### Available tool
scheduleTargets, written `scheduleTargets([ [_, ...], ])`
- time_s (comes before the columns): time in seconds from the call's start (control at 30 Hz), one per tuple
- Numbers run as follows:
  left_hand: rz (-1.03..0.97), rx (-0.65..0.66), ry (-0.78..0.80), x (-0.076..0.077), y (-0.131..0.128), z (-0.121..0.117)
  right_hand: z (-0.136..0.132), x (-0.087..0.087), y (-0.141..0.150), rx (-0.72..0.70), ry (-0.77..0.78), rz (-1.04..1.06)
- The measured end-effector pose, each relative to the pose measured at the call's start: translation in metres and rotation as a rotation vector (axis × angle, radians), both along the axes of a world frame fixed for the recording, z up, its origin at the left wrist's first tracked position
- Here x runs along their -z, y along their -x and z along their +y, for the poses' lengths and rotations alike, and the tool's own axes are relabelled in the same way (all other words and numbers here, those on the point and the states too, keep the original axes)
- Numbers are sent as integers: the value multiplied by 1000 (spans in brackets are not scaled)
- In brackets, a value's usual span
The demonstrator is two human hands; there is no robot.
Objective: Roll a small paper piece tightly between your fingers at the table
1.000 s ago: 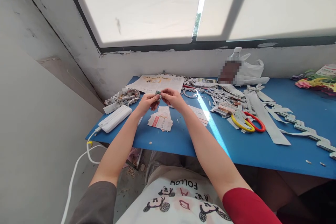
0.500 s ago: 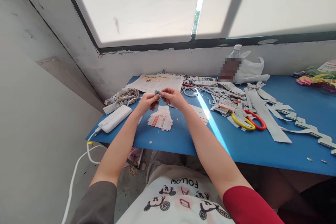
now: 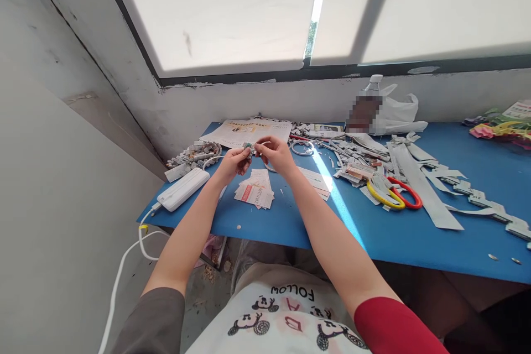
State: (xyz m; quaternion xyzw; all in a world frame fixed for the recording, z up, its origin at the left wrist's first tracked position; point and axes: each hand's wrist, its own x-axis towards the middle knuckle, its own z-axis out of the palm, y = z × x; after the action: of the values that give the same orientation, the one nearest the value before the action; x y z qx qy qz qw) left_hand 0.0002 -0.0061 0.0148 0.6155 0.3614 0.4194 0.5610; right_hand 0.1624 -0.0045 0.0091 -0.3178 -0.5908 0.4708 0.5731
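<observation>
Above the middle of the table, a small folded paper piece [image 3: 248,146] with green and white print is held between my two hands. Thumb and fingers of my left hand [image 3: 234,165] are closed on its near left side. At its right side my right hand [image 3: 277,155] pinches it with thumb and forefinger; the exact fold under the fingertips is too small to make out. Below the hands lie several loose printed paper slips [image 3: 254,193] in a small pile. A sheet of newspaper [image 3: 226,133] is spread just behind them.
Left of the hands are a white power bank-like box [image 3: 183,189] with a white cable and a coiled chain of folded paper [image 3: 201,152]. To the right lie scissors [image 3: 394,206] with red and yellow handles, paper strips [image 3: 427,193], a bottle [image 3: 374,84] and a plastic bag [image 3: 400,108].
My right hand has shifted slightly, its wrist a little raised and fingers more curled at the folded paper piece. My left hand stays nearly in place. The whole view has moved slightly.
</observation>
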Motion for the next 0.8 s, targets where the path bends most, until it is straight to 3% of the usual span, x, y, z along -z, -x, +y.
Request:
scheduleTargets([
  [0.43, 48, 5, -112, 6, 1, 1, -4, -3, -8, -68, -7, -3],
  [0.6, -12, 27, -72, 6, 2, 0, -6, -6, -13, -249, 106, 85],
  [0.8, -65, 83, 8, 4, 3, -1, -7, -8, -9, -204, 147, 92],
])
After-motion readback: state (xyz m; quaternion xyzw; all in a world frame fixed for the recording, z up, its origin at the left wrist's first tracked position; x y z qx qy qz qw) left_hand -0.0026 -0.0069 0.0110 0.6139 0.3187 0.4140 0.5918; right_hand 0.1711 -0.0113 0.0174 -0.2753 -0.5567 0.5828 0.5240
